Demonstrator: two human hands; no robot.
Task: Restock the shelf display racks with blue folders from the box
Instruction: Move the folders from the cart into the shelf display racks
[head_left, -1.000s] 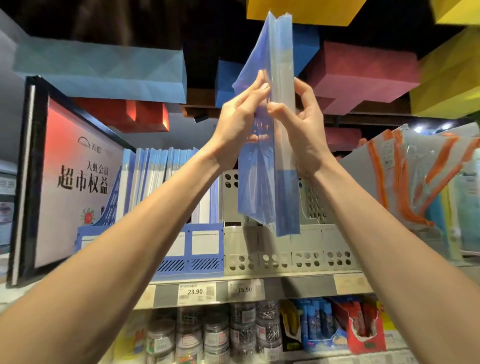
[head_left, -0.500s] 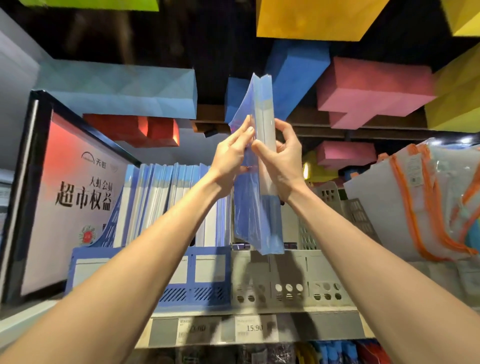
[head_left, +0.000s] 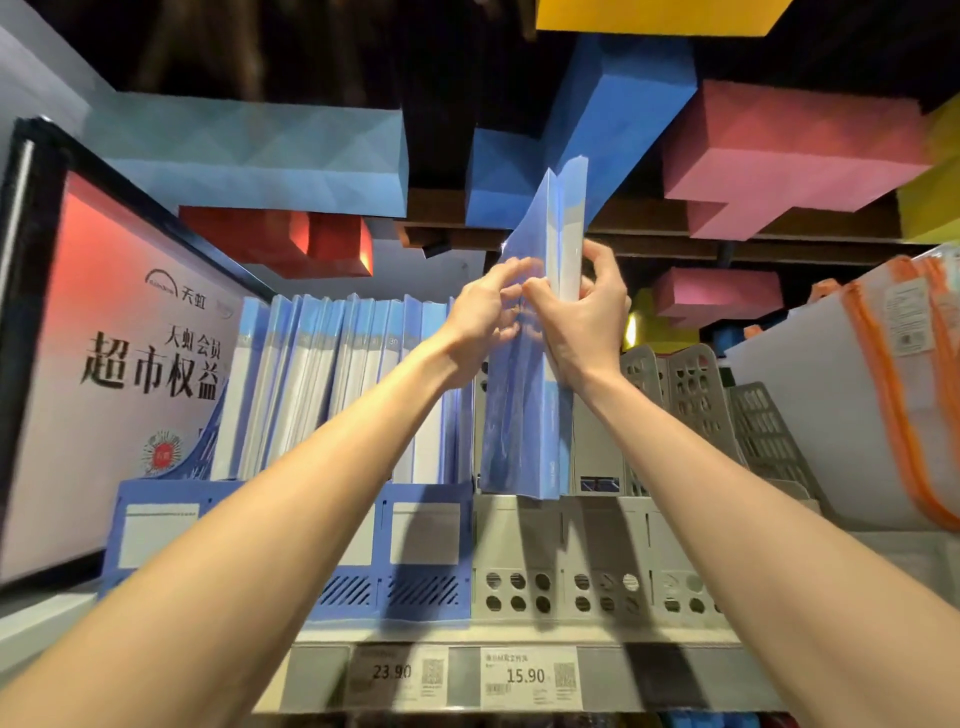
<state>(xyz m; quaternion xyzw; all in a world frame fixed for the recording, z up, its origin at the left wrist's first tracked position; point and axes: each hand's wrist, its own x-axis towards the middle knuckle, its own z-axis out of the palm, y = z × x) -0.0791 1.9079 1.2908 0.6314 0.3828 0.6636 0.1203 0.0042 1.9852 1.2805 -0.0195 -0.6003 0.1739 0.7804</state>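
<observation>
Head view: you look up at a shop shelf, and both your bare arms reach forward to it.
Blue folder (head_left: 524, 415): you hold it upright in front of the racks, with the spine toward you. Its lower edge is just at the top front rim of the grey rack (head_left: 519, 545), over that rack's leftmost slot. I cannot tell if the edge is already inside the slot.
Right hand (head_left: 587, 322): it is closed around the spine of the folder at about its upper half, thumb on the left side and the other fingers wrapped on the right side.
Left hand (head_left: 483, 322): it is half open, with the fingers stretched against the left cover of the same folder, pressing on it and not wrapped around it.
Blue rack (head_left: 421, 551): it stands just left of the grey rack, touching it, and it is filled with a row of blue and white folders (head_left: 322, 384) standing upright.
Grey rack slots: those to the right of your folder look empty; their perforated dividers lean backward.
Price tags: on the shelf edge under the racks, one tag (head_left: 397, 673) reads 23.90 and the next (head_left: 527, 675) reads 15.90.
Sign (head_left: 119, 364): a framed red and white poster with Chinese text stands at the left of the blue rack.
Orange-trimmed pouches (head_left: 883, 395): they lean at the far right of the shelf.
</observation>
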